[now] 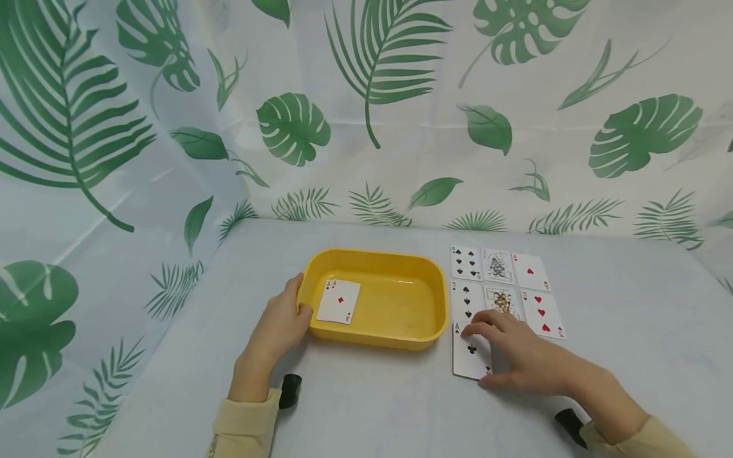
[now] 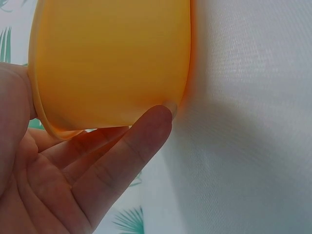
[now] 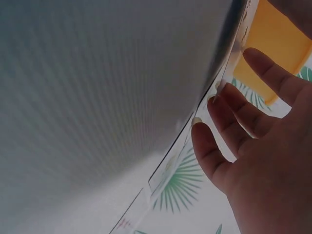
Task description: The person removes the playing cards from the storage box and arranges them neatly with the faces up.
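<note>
At the left end of a yellow plastic tray (image 1: 378, 340), my left hand (image 1: 277, 324) grips the rim and wall, with fingers reaching under the rim in the left wrist view. An ace of diamonds (image 1: 343, 302) lies inside, overlapping another ace. My right hand (image 1: 521, 353) is over an ace of clubs (image 1: 468, 362) on the table; its index fingertip touches the card's upper part and the thumb is by its lower right corner. In the right wrist view the fingers (image 3: 226, 114) are spread and bent, their tips at the cards; whether they pinch one is unclear.
Beyond the right hand lie a six of spades (image 1: 466, 263), a joker (image 1: 497, 266), an ace of hearts (image 1: 530, 271), a three of spades (image 1: 466, 296), a second joker (image 1: 502, 300) and a three of hearts (image 1: 543, 314). A leaf-patterned cloth (image 1: 401, 140) hangs behind the table.
</note>
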Action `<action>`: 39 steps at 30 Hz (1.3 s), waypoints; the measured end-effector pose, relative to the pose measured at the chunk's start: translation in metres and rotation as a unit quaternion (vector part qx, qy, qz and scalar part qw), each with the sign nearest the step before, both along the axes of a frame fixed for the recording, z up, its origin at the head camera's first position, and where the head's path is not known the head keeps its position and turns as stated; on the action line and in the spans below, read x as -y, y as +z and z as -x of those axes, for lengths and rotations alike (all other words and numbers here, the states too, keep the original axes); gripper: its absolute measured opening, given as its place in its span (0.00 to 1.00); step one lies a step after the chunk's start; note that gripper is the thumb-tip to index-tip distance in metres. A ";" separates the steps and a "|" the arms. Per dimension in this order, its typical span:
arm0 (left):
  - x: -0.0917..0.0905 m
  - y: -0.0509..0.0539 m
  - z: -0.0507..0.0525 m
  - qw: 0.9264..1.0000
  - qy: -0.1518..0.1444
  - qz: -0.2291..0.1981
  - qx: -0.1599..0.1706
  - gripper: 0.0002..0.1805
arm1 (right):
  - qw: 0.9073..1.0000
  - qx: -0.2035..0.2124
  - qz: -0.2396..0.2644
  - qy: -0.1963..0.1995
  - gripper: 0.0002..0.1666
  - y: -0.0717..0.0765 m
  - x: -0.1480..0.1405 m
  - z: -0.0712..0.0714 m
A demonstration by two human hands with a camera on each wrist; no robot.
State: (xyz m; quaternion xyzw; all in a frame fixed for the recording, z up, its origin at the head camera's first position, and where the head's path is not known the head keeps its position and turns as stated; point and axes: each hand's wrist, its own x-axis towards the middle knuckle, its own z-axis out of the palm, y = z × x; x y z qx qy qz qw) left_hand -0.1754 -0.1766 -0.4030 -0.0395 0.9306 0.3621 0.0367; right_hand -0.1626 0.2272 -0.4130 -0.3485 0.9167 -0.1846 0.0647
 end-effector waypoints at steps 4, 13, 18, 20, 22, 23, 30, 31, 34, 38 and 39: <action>0.000 0.000 0.000 1.000 0.003 0.001 0.004 0.36 | 1.000 -0.010 0.003 0.007 0.35 -0.003 0.002 -0.001; 0.000 -0.001 0.001 1.000 0.002 -0.004 0.001 0.36 | 1.000 0.000 0.001 0.004 0.34 -0.002 0.002 -0.001; 0.000 0.000 0.000 1.000 0.001 -0.006 0.000 0.36 | 1.000 -0.006 0.000 0.005 0.34 0.004 0.000 0.001; 0.000 0.001 -0.001 1.000 0.000 -0.005 -0.002 0.36 | 1.000 -0.016 0.000 0.001 0.35 0.010 -0.002 0.003; 0.000 0.001 -0.001 1.000 -0.001 -0.004 -0.003 0.36 | 1.000 -0.024 -0.001 -0.003 0.35 0.017 -0.003 0.007; 0.000 0.001 -0.001 1.000 -0.001 -0.004 -0.004 0.36 | 1.000 -0.027 -0.002 -0.003 0.35 0.020 -0.003 0.009; -0.001 0.002 -0.001 1.000 0.001 -0.004 0.003 0.36 | 0.999 -0.037 0.009 0.005 0.36 0.046 0.000 0.024; -0.001 0.002 0.000 1.000 0.002 -0.004 0.004 0.36 | 0.999 -0.039 0.010 0.005 0.36 0.049 0.000 0.027; -0.001 0.002 0.000 1.000 0.004 -0.003 0.005 0.36 | 0.999 -0.038 0.013 0.000 0.37 0.058 0.003 0.034; -0.001 0.002 0.000 1.000 0.004 -0.001 0.004 0.36 | 1.000 -0.021 0.020 -0.007 0.38 0.069 0.012 0.043; -0.001 0.002 0.000 1.000 0.004 -0.002 0.005 0.36 | 0.999 -0.020 0.024 -0.007 0.37 0.072 0.015 0.045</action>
